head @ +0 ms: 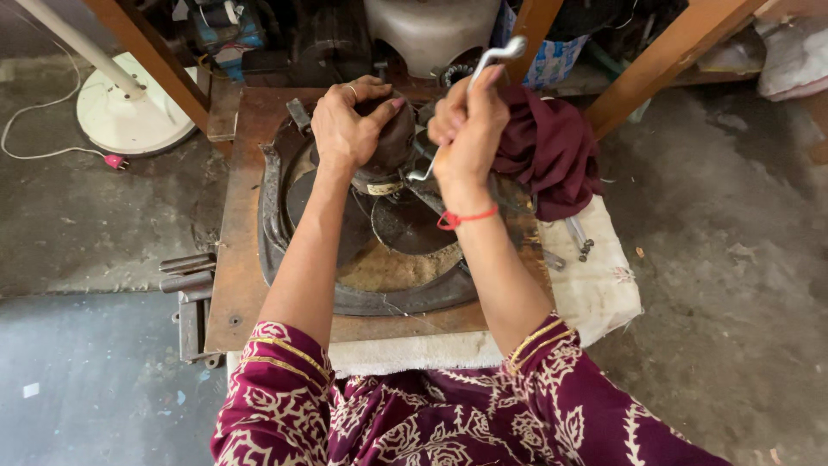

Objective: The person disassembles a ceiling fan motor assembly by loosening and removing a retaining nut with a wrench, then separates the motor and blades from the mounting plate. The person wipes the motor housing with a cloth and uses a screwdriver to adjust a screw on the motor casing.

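My left hand curls palm-down over the dark round motor on the rusty base, fingers closed around its top. My right hand (red thread at the wrist) is fisted tight on a metal wrench, forearm reaching straight out, beside a maroon cloth.

blue-white printed bag top centre, pale label on motor

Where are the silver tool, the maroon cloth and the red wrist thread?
silver tool [493,57]: head view, bent shaft above the fist.
maroon cloth [552,151]: head view, middle of the bunched folds.
red wrist thread [466,217]: head view, loop across the wrist.
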